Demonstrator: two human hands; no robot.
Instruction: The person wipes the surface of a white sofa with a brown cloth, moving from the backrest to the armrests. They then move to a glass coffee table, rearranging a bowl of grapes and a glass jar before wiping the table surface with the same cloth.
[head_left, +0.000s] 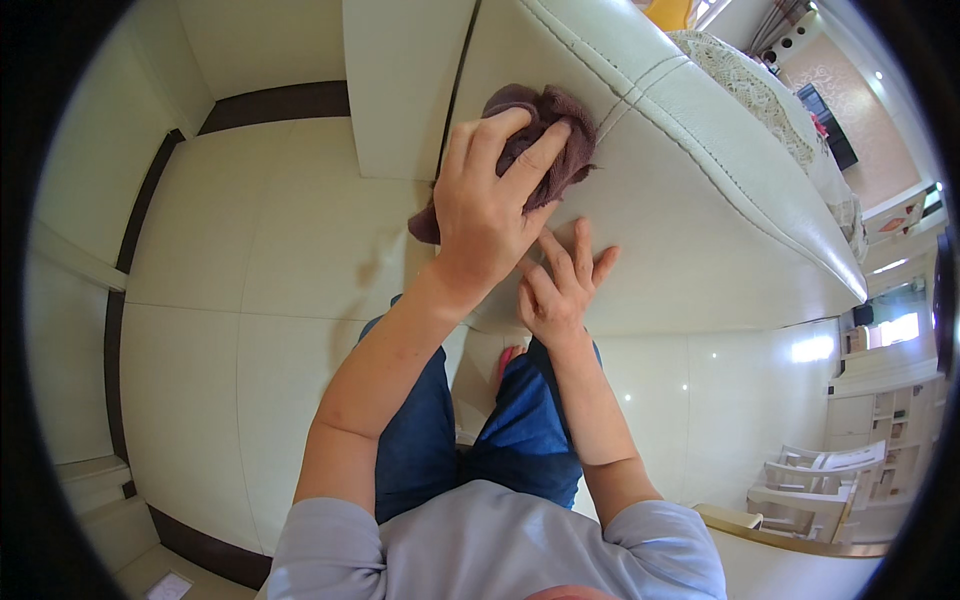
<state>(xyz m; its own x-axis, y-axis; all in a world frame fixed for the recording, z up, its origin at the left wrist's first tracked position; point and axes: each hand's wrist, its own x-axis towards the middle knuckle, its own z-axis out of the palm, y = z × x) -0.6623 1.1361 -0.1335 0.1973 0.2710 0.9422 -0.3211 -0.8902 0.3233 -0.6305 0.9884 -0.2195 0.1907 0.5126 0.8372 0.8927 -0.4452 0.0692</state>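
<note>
A crumpled brown cloth (574, 154) is bunched under the spread fingers of my left hand (487, 180), pressed to the back of a cream leather sofa (675, 247). One loose corner of the cloth hangs out left of my wrist. My right hand (561, 289) is just below and to the right, its fingers apart and nothing in it. Its fingertips rest on or close to the same leather panel; contact is hard to tell. A stitched seam and piping run along the sofa's upper edge above both hands.
Beside the sofa's left end stands a pale wall edge (401, 90). Cream floor tiles (187, 360) with dark skirting lie to the left. A lace cover (750, 97) drapes over the sofa top. White chairs (817, 480) stand at lower right, and a television (829, 124) hangs far off.
</note>
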